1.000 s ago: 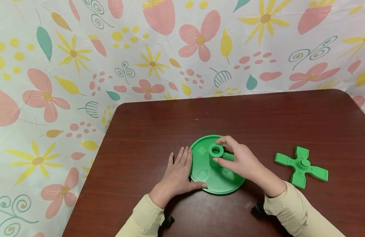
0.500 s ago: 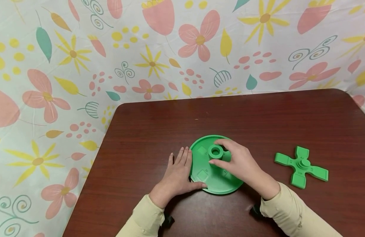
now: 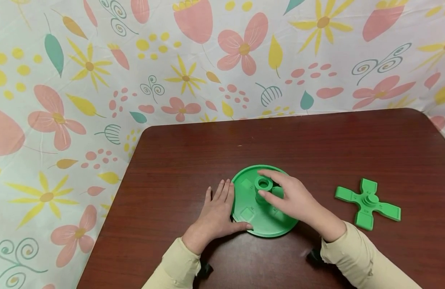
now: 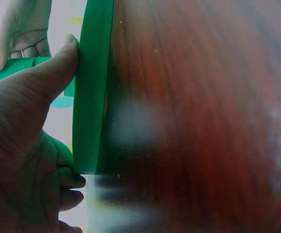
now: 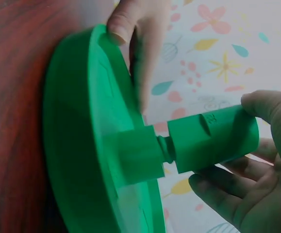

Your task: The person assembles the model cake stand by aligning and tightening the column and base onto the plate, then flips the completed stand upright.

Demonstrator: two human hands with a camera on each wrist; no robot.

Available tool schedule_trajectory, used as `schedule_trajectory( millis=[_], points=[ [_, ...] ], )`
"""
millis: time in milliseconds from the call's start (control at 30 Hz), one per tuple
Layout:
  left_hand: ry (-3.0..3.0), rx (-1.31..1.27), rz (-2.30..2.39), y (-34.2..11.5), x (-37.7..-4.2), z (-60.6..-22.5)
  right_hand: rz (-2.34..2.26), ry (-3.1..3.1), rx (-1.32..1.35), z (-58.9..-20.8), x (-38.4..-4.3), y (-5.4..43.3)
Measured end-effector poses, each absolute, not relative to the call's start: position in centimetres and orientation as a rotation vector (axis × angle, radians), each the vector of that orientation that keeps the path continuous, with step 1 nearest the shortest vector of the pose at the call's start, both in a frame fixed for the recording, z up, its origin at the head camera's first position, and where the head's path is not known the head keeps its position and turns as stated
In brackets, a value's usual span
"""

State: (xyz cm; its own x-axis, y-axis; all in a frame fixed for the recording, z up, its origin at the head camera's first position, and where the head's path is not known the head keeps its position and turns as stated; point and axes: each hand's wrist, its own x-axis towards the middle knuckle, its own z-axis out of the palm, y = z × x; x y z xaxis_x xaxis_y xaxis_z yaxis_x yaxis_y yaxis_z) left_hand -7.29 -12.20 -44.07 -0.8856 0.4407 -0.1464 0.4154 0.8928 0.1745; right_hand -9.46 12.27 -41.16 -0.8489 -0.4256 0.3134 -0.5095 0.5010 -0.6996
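Observation:
A green round disc (image 3: 267, 224) with a raised rim lies on the table. My left hand (image 3: 216, 210) rests at its left edge, fingers straight along the rim and thumb over the front rim. A post (image 5: 136, 153) stands on the disc. Above it sits a green cylinder (image 5: 215, 138) with an open hole in its top, and a bit of screw thread shows between the two. My right hand (image 3: 292, 196) holds this cylinder loosely, thumb (image 5: 264, 104) at its outer end and fingers beneath. A green part (image 3: 278, 191) beside the post is partly hidden by that hand.
A green cross-shaped piece (image 3: 368, 203) with a stepped round hub lies to the right on the dark wood table (image 3: 193, 156). A white cloth (image 3: 208, 60) printed with flowers hangs behind and to the left of the table.
My right hand moves slightly leftward around the cylinder, then back right, and its fingertips shift on the cylinder. The left hand and the disc stay in place.

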Motion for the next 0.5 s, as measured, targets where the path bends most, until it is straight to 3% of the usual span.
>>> schedule_trajectory(
  millis=[233, 500],
  points=[
    [2.892, 0.670, 0.204, -12.23, -7.33, -44.16, 1.310, -2.635, 0.914, -40.94, -9.70, 13.07],
    [2.879, 0.658, 0.214, -12.19, -7.27, -44.16, 1.354, -2.646, 0.830, -41.22, -9.63, 12.93]
  ],
)
